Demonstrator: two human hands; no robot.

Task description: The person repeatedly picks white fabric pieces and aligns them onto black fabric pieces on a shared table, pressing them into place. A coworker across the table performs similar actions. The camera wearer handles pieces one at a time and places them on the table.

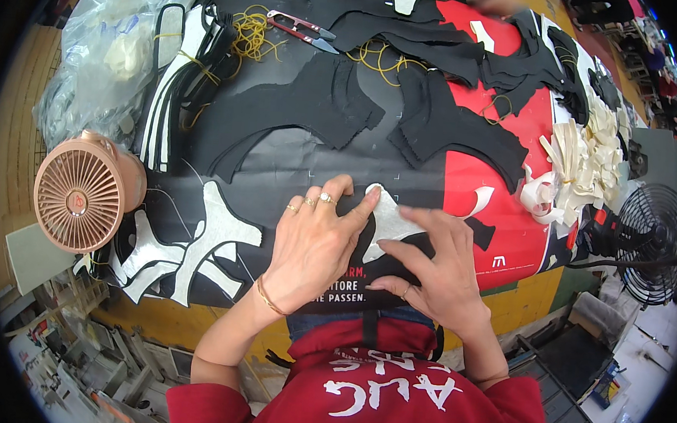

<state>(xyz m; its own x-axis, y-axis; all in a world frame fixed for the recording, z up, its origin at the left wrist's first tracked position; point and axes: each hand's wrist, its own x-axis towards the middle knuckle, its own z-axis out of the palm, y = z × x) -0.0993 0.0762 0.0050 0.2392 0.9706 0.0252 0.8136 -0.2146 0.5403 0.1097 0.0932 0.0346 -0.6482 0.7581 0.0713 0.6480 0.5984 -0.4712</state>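
Note:
A white cut piece of material (390, 221), with black material along its edges, lies on the dark tabletop cover in front of me. My left hand (318, 226), wearing rings and a bracelet, has its fingers bent and the index fingertip at the piece's upper tip. Its thumb is hidden, so the grip shows only in part. My right hand (445, 268) is over the piece's right side, fingers apart and slightly blurred. To the left, several white cut pieces with dark edges (213, 231) overlap. Farther up lie black curved fabric pieces (306, 105) and another black stack (456, 126).
A pink fan (84, 196) stands at left, a black fan (651, 234) at right. Thread snips (301, 31) lie near yellow elastic bands (255, 34). There are plastic bags (104, 50), bundled black-and-white strips (177, 85) and cream strips (586, 161). Another person's hand (497, 0) is at the far edge.

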